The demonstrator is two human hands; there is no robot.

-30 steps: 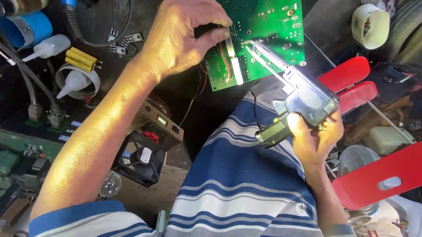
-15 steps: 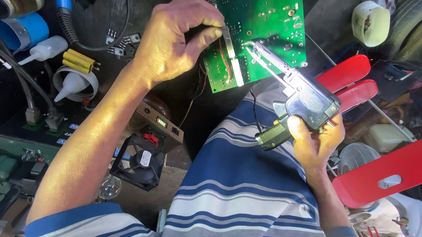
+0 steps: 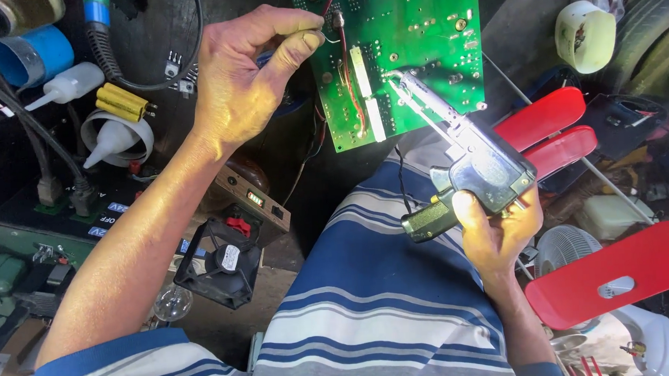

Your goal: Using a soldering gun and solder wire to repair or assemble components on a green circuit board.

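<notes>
A green circuit board (image 3: 418, 39) stands tilted above my lap, its solder side toward me. My left hand (image 3: 249, 78) pinches its upper left edge between thumb and fingers, beside a thin wire. My right hand (image 3: 497, 229) grips the handle of a pistol-shaped soldering gun (image 3: 482, 169). The gun's long metal tip (image 3: 405, 85) rests against the middle of the board, next to two white strips. A black cord leaves the gun's handle across my striped blue and white garment.
A black fan (image 3: 220, 263) and a green power unit (image 3: 61, 217) lie at the left. Squeeze bottles (image 3: 70, 83), yellow parts (image 3: 122, 102) and blue tape (image 3: 22, 52) sit beyond them. Red plastic pieces (image 3: 621, 272) and a white tape roll (image 3: 586, 36) are at the right.
My left hand has shifted up along the board's left edge to a fingertip pinch, and the board has come closer. The gun's tip stays on the board.
</notes>
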